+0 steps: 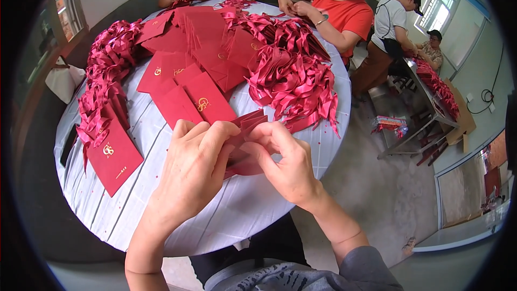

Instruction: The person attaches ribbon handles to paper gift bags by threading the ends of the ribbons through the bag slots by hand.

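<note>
My left hand (195, 168) and my right hand (284, 161) meet above the near edge of the round table (226, 215), both gripping a small stack of dark red ribbon strips (249, 121) that fans out between the fingers. Just beyond my hands lie red envelopes with gold emblems (196, 102). Another red envelope (114, 157) rests to the left of my left hand. A big heap of folded red ribbon bows (293, 78) sits to the right beyond my right hand.
More ribbon bows (107, 54) line the table's left rim, and envelopes (199, 27) cover its far half. Two people sit at the far side, hands on the table. Two more people work at a metal table (431, 91) at right. A white bag (62, 81) stands at left.
</note>
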Motion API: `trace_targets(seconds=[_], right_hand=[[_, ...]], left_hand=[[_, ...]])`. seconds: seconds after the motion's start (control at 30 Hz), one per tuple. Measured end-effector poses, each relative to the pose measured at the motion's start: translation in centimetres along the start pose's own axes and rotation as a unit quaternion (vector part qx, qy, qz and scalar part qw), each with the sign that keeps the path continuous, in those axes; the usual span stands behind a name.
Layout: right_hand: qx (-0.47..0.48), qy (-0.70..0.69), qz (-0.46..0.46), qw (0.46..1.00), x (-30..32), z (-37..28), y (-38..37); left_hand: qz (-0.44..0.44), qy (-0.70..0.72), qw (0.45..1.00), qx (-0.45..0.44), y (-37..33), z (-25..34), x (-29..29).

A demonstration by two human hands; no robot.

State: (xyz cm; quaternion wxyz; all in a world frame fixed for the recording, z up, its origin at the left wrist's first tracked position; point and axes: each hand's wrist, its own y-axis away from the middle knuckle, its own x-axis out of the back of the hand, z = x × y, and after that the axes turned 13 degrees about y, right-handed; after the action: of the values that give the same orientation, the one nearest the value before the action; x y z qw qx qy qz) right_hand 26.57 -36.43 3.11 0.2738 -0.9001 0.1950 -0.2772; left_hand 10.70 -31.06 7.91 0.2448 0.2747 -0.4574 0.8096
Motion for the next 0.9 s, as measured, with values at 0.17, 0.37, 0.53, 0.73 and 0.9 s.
trace_targets(seconds=[0.17,0.37,0.53,0.73,0.9], right_hand=[[0.078,0.064,0.031,0.994,-0.1,0.4,-0.4],[0.167,0.225,-0.020,0.960,2.2,-0.7,-2.0],[0.154,0.199,-0.147,0.957,3.8,-0.4,-4.6],[0.064,0.241,-0.533,0.809,4.3,-2.0,-11.4],[-0.009,0.210,-0.551,0.808,4.0,-3.2,-12.2]], left_hand=[[-0.018,0.012,1.000,-0.013,-0.2,0.5,0.2],[-0.015,0.013,1.000,0.003,0.5,0.2,-0.2],[-0.025,0.025,0.999,0.025,0.8,0.3,-0.3],[0.015,-0.002,0.999,-0.030,0.5,0.4,-1.0],[0.011,0.002,1.000,-0.026,0.5,0.6,-1.3]])
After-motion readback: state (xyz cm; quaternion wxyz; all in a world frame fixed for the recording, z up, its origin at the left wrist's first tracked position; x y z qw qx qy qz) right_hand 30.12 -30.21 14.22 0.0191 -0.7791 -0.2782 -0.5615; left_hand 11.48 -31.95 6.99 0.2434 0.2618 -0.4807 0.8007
